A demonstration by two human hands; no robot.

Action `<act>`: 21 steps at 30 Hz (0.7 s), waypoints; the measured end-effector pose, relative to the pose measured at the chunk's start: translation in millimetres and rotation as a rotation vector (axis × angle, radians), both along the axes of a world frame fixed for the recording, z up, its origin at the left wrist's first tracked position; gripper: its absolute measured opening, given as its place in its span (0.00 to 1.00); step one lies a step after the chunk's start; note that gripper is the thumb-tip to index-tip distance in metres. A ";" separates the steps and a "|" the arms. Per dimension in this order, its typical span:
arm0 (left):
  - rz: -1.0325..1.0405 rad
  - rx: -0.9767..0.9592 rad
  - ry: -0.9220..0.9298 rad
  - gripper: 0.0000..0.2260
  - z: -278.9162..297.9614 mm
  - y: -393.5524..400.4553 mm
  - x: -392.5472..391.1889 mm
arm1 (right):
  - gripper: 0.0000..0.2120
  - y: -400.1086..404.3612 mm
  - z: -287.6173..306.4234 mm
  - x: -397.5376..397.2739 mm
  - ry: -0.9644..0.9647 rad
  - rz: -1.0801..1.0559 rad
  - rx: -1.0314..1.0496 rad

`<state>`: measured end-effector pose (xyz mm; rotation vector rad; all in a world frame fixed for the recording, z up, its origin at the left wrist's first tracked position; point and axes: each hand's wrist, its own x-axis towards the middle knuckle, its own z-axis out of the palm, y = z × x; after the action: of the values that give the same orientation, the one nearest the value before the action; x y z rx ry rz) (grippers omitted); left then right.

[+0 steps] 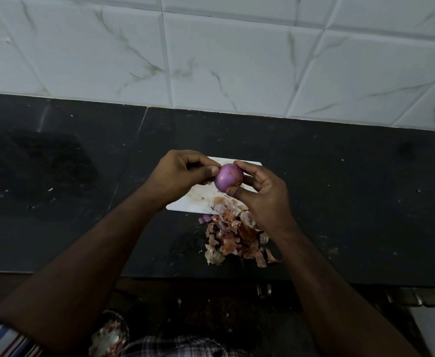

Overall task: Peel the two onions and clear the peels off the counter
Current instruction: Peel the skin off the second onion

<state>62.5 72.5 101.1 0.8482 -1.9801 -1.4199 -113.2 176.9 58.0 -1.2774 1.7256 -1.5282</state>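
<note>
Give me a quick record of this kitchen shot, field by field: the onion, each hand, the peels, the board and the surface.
onion: purple, mostly peeled, held above the board
right hand: grips the onion, thumb and fingers round it
left hand: pinches at the onion's side
peels: loose pile on the counter at the board's near edge
cutting board: white, stained
counter: dark stone
wall: white marbled tiles

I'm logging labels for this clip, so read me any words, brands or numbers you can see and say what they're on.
None: no readable text in the head view.
The white cutting board, the red onion in the left hand and right hand, the onion peels, the black counter and the wall tiles carry no lettering.
</note>
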 end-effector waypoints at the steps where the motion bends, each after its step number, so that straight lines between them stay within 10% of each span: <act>1: 0.003 -0.007 -0.021 0.06 -0.1 -0.8 0.2 | 0.28 0.3 -0.9 0.3 0.005 0.000 0.002; 10: 0.050 -0.331 -0.295 0.03 -11.5 0.5 -7.5 | 0.29 1.0 -10.8 3.7 -0.016 -0.003 0.017; 21: 0.035 -0.021 -0.083 0.14 -20.7 12.1 -7.2 | 0.26 1.0 3.6 15.0 0.246 -0.074 -0.012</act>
<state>55.3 84.6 80.4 0.9414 -2.0280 -1.3625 -98.1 177.9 61.6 -1.4746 1.9377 -1.4739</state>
